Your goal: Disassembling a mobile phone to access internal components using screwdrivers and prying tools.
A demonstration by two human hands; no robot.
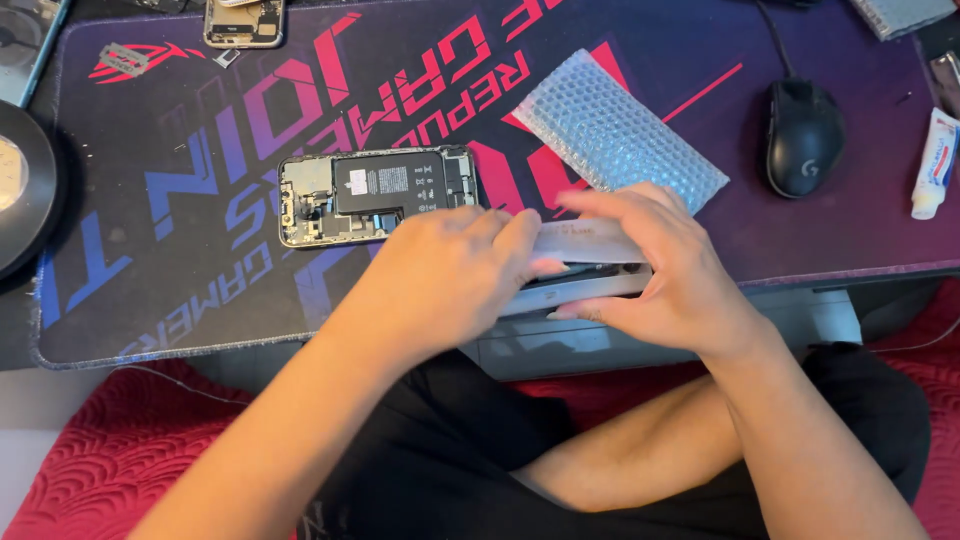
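Both hands hold a flat white box (585,243) near the front edge of the dark printed desk mat (180,300). My left hand (450,270) grips its left end, fingers curled over the top. My right hand (650,270) wraps the right end, with fingers above the lid part and the thumb below. The box seems split into an upper and a lower part with a dark gap between. An opened phone (375,193) with its battery and inner parts showing lies on the mat just left of and behind my left hand.
A bubble-wrap pouch (620,130) lies behind my hands. A black mouse (803,135) and a small white tube (935,165) sit at the right. Another opened phone (244,22) is at the far edge, a round black object (20,180) at the left.
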